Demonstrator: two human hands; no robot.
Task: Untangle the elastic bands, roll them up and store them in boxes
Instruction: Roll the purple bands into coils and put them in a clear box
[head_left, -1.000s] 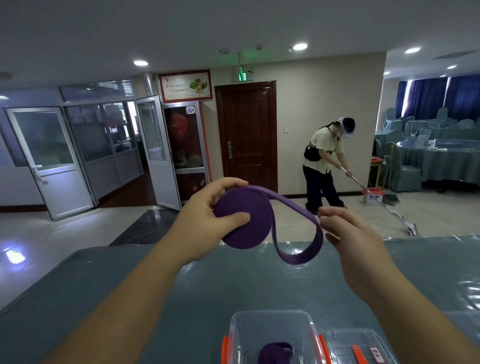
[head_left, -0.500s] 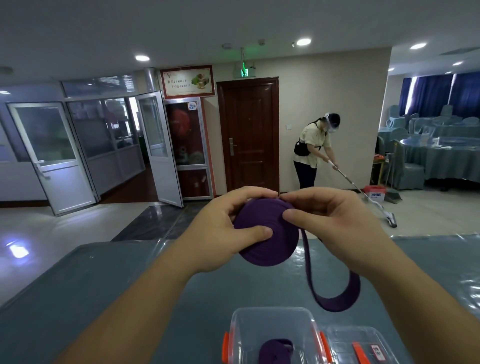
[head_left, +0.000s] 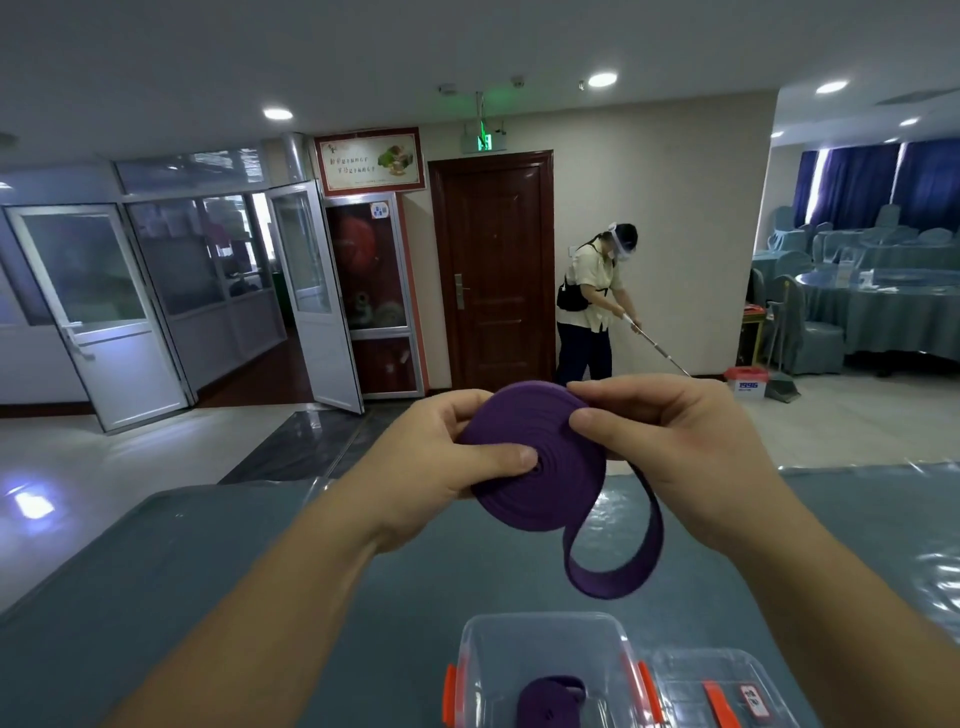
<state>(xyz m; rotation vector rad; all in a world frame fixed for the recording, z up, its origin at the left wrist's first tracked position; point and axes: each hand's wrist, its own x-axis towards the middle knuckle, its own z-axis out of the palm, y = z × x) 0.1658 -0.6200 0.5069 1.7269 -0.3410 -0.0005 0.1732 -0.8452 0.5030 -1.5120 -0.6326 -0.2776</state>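
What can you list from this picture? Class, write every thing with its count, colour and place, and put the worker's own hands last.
elastic band roll: one, purple, held above the table, loose tail hanging
table: one, grey-blue, foreground
box: one, clear with orange clips, near edge, purple band inside
lid: one, clear, right of box
door: one, dark brown, back wall
person mopping: one, cream top, beside door
left hand: grips roll
right hand: pinches roll's edge

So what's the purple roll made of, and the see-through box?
The purple elastic band looks like matte stretchy fabric or rubber: it bends into a soft loop without shine. The box looks like clear glossy plastic: you can see another purple roll through it.
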